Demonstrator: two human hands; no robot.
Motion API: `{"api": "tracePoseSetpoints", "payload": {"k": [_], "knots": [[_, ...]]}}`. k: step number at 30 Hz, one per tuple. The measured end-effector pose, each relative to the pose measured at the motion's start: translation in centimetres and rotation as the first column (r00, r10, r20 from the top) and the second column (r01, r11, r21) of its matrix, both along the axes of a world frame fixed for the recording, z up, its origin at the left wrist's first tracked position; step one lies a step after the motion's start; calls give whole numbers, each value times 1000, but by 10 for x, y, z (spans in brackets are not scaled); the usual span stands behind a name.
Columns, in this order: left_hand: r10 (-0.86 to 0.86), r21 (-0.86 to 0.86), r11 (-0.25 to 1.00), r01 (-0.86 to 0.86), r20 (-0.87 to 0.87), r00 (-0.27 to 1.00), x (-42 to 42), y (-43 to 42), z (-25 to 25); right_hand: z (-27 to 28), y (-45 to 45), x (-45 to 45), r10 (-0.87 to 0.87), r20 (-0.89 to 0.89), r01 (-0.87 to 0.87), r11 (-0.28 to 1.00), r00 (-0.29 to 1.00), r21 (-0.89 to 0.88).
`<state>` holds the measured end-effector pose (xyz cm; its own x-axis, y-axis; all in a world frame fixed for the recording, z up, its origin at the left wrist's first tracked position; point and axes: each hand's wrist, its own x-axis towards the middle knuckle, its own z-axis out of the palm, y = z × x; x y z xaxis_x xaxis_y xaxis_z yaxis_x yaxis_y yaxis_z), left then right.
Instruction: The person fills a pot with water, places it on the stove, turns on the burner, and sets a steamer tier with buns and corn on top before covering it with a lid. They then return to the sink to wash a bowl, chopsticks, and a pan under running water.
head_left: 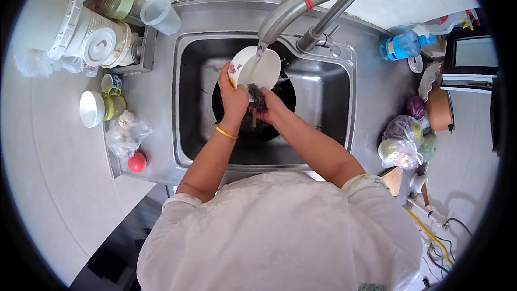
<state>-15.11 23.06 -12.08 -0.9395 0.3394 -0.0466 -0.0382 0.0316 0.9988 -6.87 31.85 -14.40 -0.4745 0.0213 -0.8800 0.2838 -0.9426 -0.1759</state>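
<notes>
A white bowl (267, 68) with a floral pattern on its outside is tilted under the faucet (285, 13), and water runs into it. My left hand (233, 97) grips the bowl by its left side, thumb near the rim. In my right hand (272, 107) is a dark grey scouring pad (256, 96), held against the bowl's lower edge. Below both hands a round black pan (288, 102) lies in the steel sink (328, 124). Something thin and brownish shows under my right hand; its kind is unclear.
On the left stand white tubs (99, 46), a clear plastic cup (161, 15), a white bowl (91, 109), garlic (126, 118) and a red ball-like item (137, 162). To the right are a blue bottle (404, 46), bagged vegetables (401, 143) and a brown pot (439, 110).
</notes>
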Motion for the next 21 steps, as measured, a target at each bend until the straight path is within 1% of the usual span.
{"api": "tracePoseSetpoints", "payload": {"k": [1, 2, 3, 4, 5, 6, 7, 9, 10, 12, 13, 14, 15, 16, 17, 18, 19, 20, 21], "knots": [[-11, -45, 999, 8, -51, 999, 1, -1, 3, -1, 0, 3, 28, -84, -43, 981, 996, -189], [-22, -88, 996, 13, -102, 995, 4, -3, 7, -14, -1, 4, 98, -114, -119, 974, 989, -191], [-36, -130, 991, 16, -153, 988, 7, -4, 14, -13, 2, 3, 180, -68, -171, 978, 981, 118], [-41, -173, 985, 14, -155, 987, 11, -7, 20, -13, 8, 0, 241, 0, -220, 886, 970, 409], [-49, -214, 977, 14, -158, 986, 14, -9, 26, -13, 17, -3, 276, 83, -260, 706, 958, 658], [-60, -255, 967, 18, -157, 986, 16, -10, 31, -11, 39, -7, 418, 310, -448, 288, 854, 846], [-80, -265, 964, 34, -163, 983, 17, -10, 34, -4, 61, -11, 428, 563, -533, -201, 707, 822], [-109, -287, 956, 56, -174, 979, 19, -14, 38, 21, 72, -20, 349, 547, -374, -454, 761, 809], [-100, -270, 962, 44, -196, 976, 18, -14, 38, 26, 76, -25, 327, 531, -321, -519, 781, 792], [-79, -238, 971, 22, -234, 969, 13, -12, 34, 34, 71, -27, 241, 436, -280, -487, 867, 827], [-34, -198, 980, -6, -199, 979, 11, -10, 26, 35, 67, -26, 194, 385, -259, -472, 902, 843], [10, -158, 987, -36, -162, 987, 9, -6, 14, 30, 60, -25, 186, 432, -395, -204, 883, 896], [52, -116, 991, -67, -123, 991, 7, -2, 8, 11, 45, -19, 117, 335, -339, 14, 935, 941], [57, -101, 992, -70, -124, 991, 3, 2, 8, -27, 28, -18, 62, 195, -204, 341, 979, 918], [61, -88, 993, -72, -120, 991, 1, 3, 7, -54, 11, -15, -37, 78, -39, 623, 996, 781], [67, -78, 994, -77, -116, 991, 0, 4, 7, -13, 0, -12, -61, 125, -25, 805, 990, 593], [58, -75, 995, -67, -112, 992, -1, 3, 7, 34, -8, -13, -72, 173, 5, 932, 982, 362], [47, -76, 996, -56, -110, 993, -2, 1, 7, 7, -4, -4, -3, 55, -10, 971, 998, 240], [36, -82, 996, -44, -106, 994, -1, -3, 7, -2, 2, 1, 29, 27, -37, 935, 999, 352]]}}
